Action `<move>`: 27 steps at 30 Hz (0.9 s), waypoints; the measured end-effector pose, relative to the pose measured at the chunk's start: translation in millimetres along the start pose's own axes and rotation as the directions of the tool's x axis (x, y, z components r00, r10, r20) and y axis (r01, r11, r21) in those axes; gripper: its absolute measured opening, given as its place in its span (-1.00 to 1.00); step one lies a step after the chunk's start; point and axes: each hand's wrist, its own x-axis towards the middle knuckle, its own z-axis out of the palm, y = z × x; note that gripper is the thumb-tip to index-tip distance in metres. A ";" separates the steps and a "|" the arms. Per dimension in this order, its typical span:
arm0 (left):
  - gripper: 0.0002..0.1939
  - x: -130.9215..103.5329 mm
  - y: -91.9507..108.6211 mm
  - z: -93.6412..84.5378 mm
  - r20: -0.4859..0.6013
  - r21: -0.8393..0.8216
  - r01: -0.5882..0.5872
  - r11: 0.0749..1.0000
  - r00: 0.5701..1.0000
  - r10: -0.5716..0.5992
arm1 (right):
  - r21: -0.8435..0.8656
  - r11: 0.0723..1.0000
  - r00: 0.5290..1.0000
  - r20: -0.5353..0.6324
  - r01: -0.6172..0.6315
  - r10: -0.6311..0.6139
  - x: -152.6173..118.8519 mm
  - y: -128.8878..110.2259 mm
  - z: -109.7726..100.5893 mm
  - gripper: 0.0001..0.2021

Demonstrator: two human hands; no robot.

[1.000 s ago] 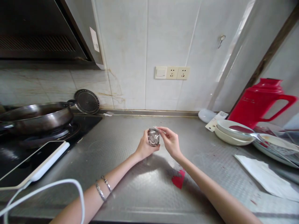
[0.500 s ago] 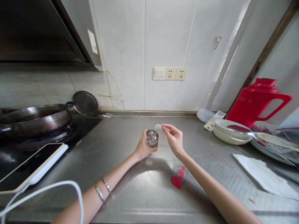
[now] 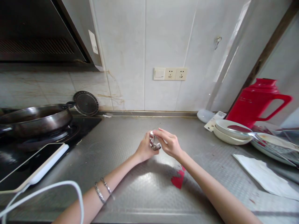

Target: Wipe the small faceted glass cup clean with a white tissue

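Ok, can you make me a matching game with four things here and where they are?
1. small shiny thing
2. red jug
3. metal pan
4. bracelets

A. on the stove
B. in the left hand, by the right hand
C. behind the white bowls
D. around the left arm

Pairs: 1-B, 2-C, 3-A, 4-D

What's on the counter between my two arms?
A jagged red patch, closer to your right arm. The head view shows it.
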 end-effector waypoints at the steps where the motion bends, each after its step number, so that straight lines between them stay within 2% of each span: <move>1: -0.28 0.1 0.5 0.3 -0.004 0.002 -0.012 1.000 1.000 0.012 | -0.014 1.000 1.000 0.005 0.025 -0.025 -0.7 0.5 -0.5 -0.63; 9: -0.27 -0.2 7.7 1.7 -0.057 0.045 -0.077 0.996 0.995 0.079 | -0.047 0.992 0.993 -0.006 0.121 -0.121 -2.2 -4.7 -1.2 -0.58; 15: -0.28 -0.4 8.5 1.6 -0.059 0.094 -0.033 0.995 0.998 0.038 | -0.044 0.987 0.987 -0.026 0.155 -0.156 -1.8 -8.4 0.6 -0.56; 22: -0.36 2.0 6.6 0.6 -0.030 0.150 -0.021 0.989 0.999 0.026 | 0.017 0.980 0.979 0.029 0.199 -0.200 4.0 -16.4 -4.0 -0.59; 24: -0.36 2.3 7.6 -0.1 -0.054 0.128 0.005 0.992 0.999 0.002 | 0.059 0.985 0.986 0.022 0.163 -0.164 7.5 -20.0 -6.3 -0.60; 27: -0.27 1.4 10.3 -0.1 -0.113 0.016 0.057 0.998 0.992 -0.055 | 0.068 0.998 0.993 -0.119 -0.019 0.027 11.8 -20.3 -8.1 -0.65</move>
